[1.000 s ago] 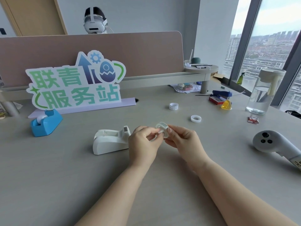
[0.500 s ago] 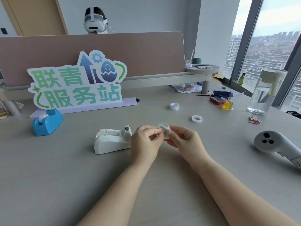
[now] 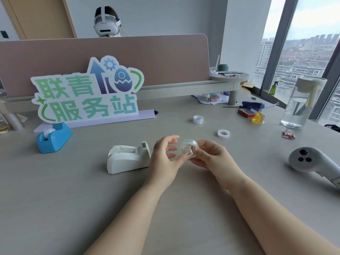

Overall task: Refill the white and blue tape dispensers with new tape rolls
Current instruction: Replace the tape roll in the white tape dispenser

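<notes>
A clear tape roll (image 3: 189,147) is held above the desk by my right hand (image 3: 211,156), fingers curled round it. My left hand (image 3: 164,157) is just left of the roll, fingers spread and loosened, thumb touching its lower edge. The white dispenser (image 3: 128,157) stands on the desk directly left of my left hand, its roll bay hidden from here. At the far left sits the blue dispenser (image 3: 54,138), with a white core in it. Two more tape rolls lie beyond my hands: one (image 3: 198,119) upright, one (image 3: 223,133) flat.
A green and blue sign (image 3: 86,92) stands at the back before a partition, with a person in a headset behind it. On the right are a white controller (image 3: 311,161), a water bottle (image 3: 301,104), a blue stapler (image 3: 253,105), a yellow object (image 3: 258,118) and a red packet (image 3: 288,135).
My left hand's fingers have lifted off the roll and spread; before, both hands pinched it. My right hand keeps hold of the roll in about the same place.
</notes>
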`<state>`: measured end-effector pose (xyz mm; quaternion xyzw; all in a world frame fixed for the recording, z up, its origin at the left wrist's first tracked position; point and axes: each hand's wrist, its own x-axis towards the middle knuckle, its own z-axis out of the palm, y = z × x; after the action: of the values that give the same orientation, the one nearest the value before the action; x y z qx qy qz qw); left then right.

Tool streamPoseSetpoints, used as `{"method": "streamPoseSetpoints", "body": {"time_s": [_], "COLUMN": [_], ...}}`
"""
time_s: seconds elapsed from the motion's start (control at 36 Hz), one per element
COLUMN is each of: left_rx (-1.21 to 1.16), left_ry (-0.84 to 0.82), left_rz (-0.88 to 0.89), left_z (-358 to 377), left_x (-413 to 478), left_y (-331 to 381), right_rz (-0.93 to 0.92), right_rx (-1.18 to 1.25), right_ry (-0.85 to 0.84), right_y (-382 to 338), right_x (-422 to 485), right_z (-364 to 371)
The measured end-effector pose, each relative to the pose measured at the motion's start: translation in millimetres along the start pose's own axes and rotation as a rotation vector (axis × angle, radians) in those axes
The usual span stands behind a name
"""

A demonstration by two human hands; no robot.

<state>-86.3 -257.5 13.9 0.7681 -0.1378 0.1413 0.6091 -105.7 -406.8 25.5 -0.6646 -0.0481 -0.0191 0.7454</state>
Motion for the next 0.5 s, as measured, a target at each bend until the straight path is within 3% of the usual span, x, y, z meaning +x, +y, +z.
{"method": "streamPoseSetpoints", "body": {"time_s": [0.14, 0.5], "left_rx": [-0.111, -0.256], "left_ry": [-0.154, -0.093], "left_rz": [-0.080, -0.167], "left_z": [-1.4, -3.1], "left_x": [-3.1, -0.2], "left_y": [5.1, 3.7], "right_rz": [0.011, 0.030], "right_rx": [-0.019, 0.051], "right_ry": [-0.015, -0.086], "right_y": [-0.1, -4.0], "right_x": [0.6, -2.5], "right_z": [-1.7, 1.6]}}
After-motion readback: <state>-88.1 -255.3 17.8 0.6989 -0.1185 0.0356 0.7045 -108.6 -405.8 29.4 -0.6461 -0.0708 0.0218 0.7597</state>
